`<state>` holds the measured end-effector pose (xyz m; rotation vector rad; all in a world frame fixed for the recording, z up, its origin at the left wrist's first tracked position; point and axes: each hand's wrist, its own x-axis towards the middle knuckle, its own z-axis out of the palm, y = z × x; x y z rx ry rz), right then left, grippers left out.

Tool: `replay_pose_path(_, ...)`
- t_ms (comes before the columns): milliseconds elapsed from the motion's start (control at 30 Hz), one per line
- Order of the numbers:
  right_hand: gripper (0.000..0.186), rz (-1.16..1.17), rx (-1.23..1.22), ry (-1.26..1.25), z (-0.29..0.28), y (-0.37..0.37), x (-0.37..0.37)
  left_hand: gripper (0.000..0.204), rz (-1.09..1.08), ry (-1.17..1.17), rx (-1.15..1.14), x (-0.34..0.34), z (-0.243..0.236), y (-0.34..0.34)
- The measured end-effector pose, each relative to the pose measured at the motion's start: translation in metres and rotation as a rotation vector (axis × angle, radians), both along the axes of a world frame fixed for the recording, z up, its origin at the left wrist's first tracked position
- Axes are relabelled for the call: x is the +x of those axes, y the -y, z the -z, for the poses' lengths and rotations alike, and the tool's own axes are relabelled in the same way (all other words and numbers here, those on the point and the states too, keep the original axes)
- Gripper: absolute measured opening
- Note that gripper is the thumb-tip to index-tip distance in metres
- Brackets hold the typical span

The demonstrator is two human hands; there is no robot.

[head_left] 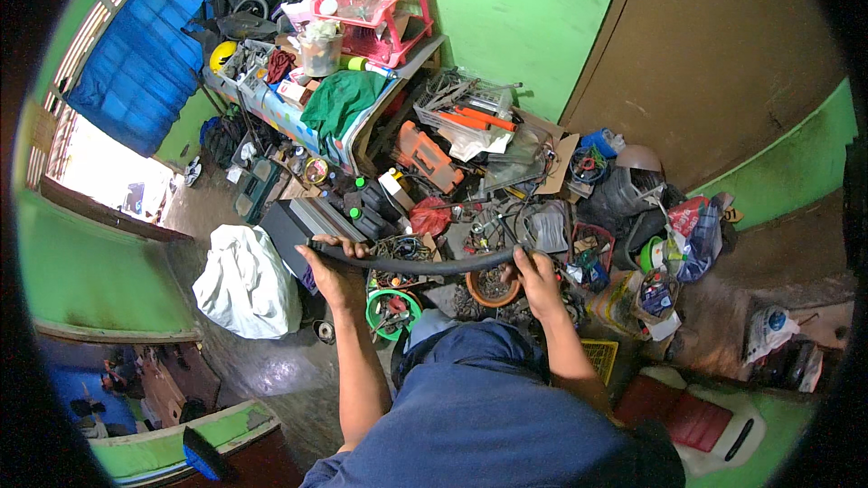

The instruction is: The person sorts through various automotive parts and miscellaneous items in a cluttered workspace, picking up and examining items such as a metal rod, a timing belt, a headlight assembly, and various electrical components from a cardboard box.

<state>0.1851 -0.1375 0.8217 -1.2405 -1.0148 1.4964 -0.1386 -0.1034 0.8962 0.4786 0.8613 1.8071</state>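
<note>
A long black tube, which looks like a rubber hose, sags in a shallow curve across the space before my body. My left hand is closed round its left end, fingers lying over the top. At the other end, my right hand grips it with fingers wrapped round. Below the tube's right part is a brown round bowl with small dark bits in it. A green basin of small parts sits below the left part. Behind my left hand stands a dark grey box.
Crowding the floor ahead are an orange case, dark bottles and a grey crate of tools. A white sack lies at left. The cluttered table has a pink rack. Bags and a yellow crate are at right.
</note>
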Motion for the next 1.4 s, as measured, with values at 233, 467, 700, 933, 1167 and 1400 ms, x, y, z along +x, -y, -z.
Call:
replay_pose_path(233, 0.034, 0.42, -0.196, -0.162, 0.042, 0.034, 0.045, 0.064, 0.188, -0.441, -0.298, 0.048, 0.017, 0.037)
replay_pose_path(467, 0.046, 0.513, 0.03, -0.074, 0.028, 0.023, 0.106, 0.036, 0.336, -0.49, -0.339, 0.077, 0.012, 0.047)
replay_pose_path(700, 0.059, 0.691, -0.017, 0.084, 0.033, 0.033, 0.134, 0.009, 0.386, -0.862, -0.238, 0.097, 0.002, 0.023)
replay_pose_path(933, 0.035, 0.651, 0.043, 0.014, 0.011, 0.009, 0.127, 0.009, 0.381, -0.845, -0.268, 0.101, 0.021, -0.033)
replay_pose_path(1167, 0.03, 0.626, 0.042, -0.014, 0.012, -0.087, 0.103, 0.009, 0.424, -0.707, -0.366, 0.093, 0.033, -0.133)
replay_pose_path(1400, 0.028, 0.57, 0.023, 0.098, 0.005, -0.277, 0.054, 0.026, 0.414, -0.657, -0.291, 0.044, 0.068, -0.288)
